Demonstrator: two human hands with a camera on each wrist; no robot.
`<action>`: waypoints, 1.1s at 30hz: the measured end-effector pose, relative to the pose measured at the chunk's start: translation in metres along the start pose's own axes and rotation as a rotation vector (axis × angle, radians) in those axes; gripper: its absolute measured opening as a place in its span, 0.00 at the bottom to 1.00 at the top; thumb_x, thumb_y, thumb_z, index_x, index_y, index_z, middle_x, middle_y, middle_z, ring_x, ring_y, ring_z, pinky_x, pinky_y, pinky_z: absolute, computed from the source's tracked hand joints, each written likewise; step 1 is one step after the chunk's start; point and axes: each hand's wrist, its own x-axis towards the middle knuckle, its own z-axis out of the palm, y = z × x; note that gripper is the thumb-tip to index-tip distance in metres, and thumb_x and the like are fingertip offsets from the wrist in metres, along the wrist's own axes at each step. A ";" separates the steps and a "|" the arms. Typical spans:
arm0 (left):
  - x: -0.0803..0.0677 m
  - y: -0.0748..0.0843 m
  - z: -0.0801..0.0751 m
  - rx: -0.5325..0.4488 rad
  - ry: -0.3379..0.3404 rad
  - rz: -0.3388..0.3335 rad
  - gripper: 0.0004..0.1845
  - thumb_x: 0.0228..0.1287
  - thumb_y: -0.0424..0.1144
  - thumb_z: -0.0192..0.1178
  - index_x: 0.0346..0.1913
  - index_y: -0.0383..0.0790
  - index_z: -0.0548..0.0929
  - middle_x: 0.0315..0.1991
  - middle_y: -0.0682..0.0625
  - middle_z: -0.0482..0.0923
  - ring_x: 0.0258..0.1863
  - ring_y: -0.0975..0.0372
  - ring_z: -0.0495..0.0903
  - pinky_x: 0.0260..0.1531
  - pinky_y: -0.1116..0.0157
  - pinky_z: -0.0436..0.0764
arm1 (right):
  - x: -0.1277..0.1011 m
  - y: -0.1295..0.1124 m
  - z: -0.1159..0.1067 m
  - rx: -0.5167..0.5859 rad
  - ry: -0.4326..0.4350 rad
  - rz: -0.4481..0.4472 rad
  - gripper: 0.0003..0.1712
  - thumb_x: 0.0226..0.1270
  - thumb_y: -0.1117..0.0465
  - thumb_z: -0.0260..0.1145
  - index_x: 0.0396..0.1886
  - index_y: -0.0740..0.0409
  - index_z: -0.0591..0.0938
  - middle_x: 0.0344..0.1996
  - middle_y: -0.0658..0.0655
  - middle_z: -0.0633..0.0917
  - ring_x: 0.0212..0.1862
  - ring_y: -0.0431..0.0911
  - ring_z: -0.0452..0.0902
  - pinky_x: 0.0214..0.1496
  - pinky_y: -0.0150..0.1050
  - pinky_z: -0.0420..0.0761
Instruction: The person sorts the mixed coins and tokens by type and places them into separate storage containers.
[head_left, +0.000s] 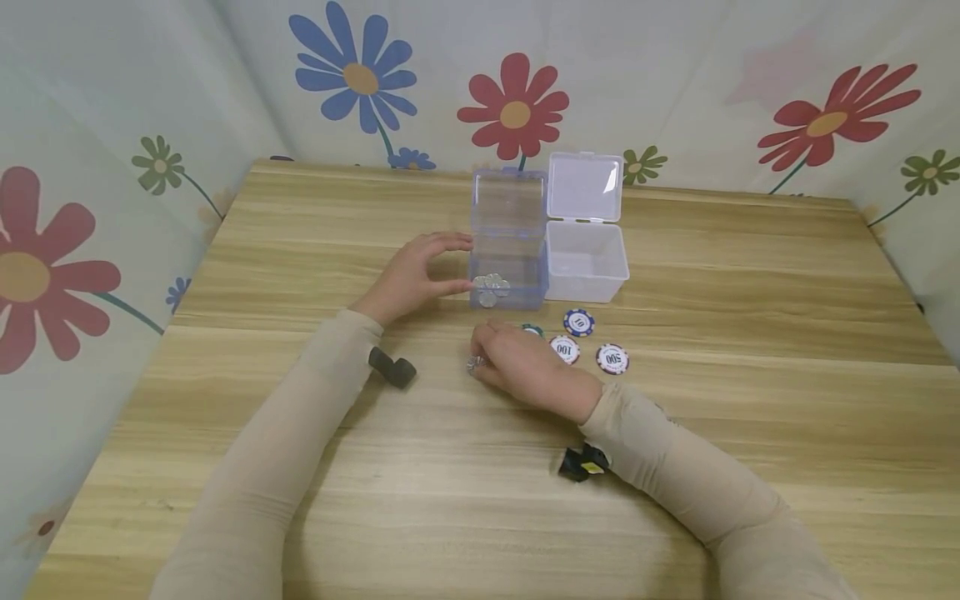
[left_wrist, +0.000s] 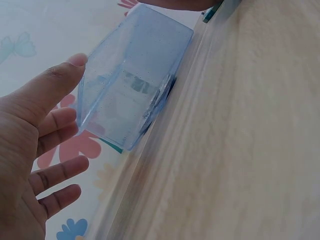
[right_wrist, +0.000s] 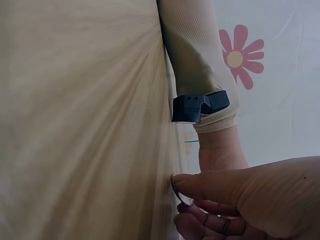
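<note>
A clear bluish plastic box (head_left: pixel 507 271) stands with its lid up, several silver coins (head_left: pixel 491 288) lying inside at the left front. My left hand (head_left: pixel 412 275) is at the box's left side, thumb and fingers spread apart with their tips right at the wall. In the left wrist view the thumb (left_wrist: pixel 60 82) overlaps the box's edge. In front of the box, low over the table, my right hand (head_left: pixel 521 362) pinches a silver coin (right_wrist: pixel 181 191) between thumb and fingers. Part of that coin is hidden by the thumb in the right wrist view.
To the right of the bluish box, a white translucent box (head_left: pixel 587 262) stands with its lid up. Blue (head_left: pixel 579 322), 100-marked (head_left: pixel 564 350) and 500-marked (head_left: pixel 612 359) poker chips lie in front. A green chip (head_left: pixel 532 330) is partly covered by the right hand. A flowered curtain hangs behind the table.
</note>
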 end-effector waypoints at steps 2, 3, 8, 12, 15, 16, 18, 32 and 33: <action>0.000 0.000 0.000 -0.002 0.003 0.002 0.33 0.54 0.49 0.70 0.63 0.45 0.75 0.68 0.53 0.70 0.71 0.57 0.64 0.73 0.56 0.59 | 0.000 0.001 -0.001 0.022 0.010 -0.007 0.08 0.66 0.56 0.64 0.37 0.55 0.77 0.32 0.52 0.80 0.34 0.44 0.75 0.37 0.37 0.79; 0.000 0.000 0.000 -0.003 0.005 0.003 0.33 0.54 0.49 0.70 0.63 0.45 0.75 0.68 0.53 0.70 0.71 0.57 0.64 0.73 0.56 0.59 | 0.000 0.001 -0.001 0.035 0.015 -0.010 0.07 0.66 0.56 0.64 0.37 0.55 0.77 0.31 0.52 0.80 0.33 0.43 0.75 0.36 0.36 0.79; 0.001 -0.001 0.000 -0.010 0.002 0.006 0.33 0.54 0.49 0.70 0.63 0.44 0.75 0.68 0.53 0.70 0.71 0.57 0.64 0.73 0.56 0.59 | 0.001 0.003 -0.002 0.079 0.024 -0.018 0.04 0.66 0.58 0.63 0.36 0.53 0.78 0.29 0.50 0.80 0.30 0.41 0.75 0.34 0.34 0.77; 0.001 0.000 -0.001 -0.018 0.001 0.013 0.33 0.54 0.49 0.71 0.63 0.43 0.75 0.68 0.52 0.70 0.71 0.56 0.64 0.73 0.55 0.59 | 0.000 0.006 -0.004 0.095 0.034 -0.037 0.02 0.66 0.60 0.63 0.35 0.53 0.80 0.28 0.50 0.82 0.31 0.41 0.76 0.36 0.34 0.79; 0.001 0.001 -0.001 -0.017 0.006 0.021 0.33 0.54 0.48 0.71 0.62 0.43 0.76 0.68 0.51 0.71 0.70 0.56 0.64 0.73 0.55 0.60 | 0.000 0.008 -0.007 0.107 0.048 -0.045 0.02 0.66 0.61 0.62 0.36 0.54 0.80 0.29 0.50 0.83 0.32 0.41 0.77 0.37 0.34 0.79; 0.001 0.001 -0.001 -0.017 0.007 0.022 0.33 0.54 0.48 0.71 0.62 0.43 0.76 0.67 0.51 0.71 0.70 0.56 0.64 0.73 0.55 0.60 | 0.000 0.008 -0.008 0.115 0.053 -0.042 0.02 0.66 0.61 0.62 0.36 0.54 0.81 0.29 0.50 0.84 0.33 0.41 0.78 0.38 0.35 0.79; 0.000 0.001 -0.001 -0.017 0.009 0.020 0.32 0.54 0.48 0.71 0.62 0.42 0.76 0.67 0.51 0.71 0.70 0.56 0.65 0.73 0.55 0.60 | 0.001 0.009 -0.012 0.116 0.062 -0.032 0.02 0.66 0.60 0.63 0.36 0.53 0.81 0.30 0.50 0.84 0.34 0.42 0.78 0.38 0.35 0.80; 0.001 -0.003 0.000 -0.020 0.011 0.032 0.32 0.54 0.49 0.71 0.62 0.45 0.76 0.67 0.52 0.71 0.70 0.57 0.65 0.72 0.55 0.61 | 0.010 0.017 -0.046 0.110 0.118 0.017 0.05 0.68 0.60 0.63 0.39 0.56 0.82 0.33 0.53 0.87 0.35 0.45 0.81 0.39 0.40 0.81; 0.001 -0.004 0.000 -0.020 0.008 0.031 0.32 0.54 0.49 0.71 0.62 0.45 0.76 0.67 0.52 0.71 0.70 0.57 0.65 0.72 0.55 0.60 | 0.011 0.018 -0.050 0.105 0.125 0.027 0.05 0.68 0.60 0.62 0.39 0.56 0.82 0.33 0.54 0.87 0.35 0.45 0.81 0.39 0.41 0.81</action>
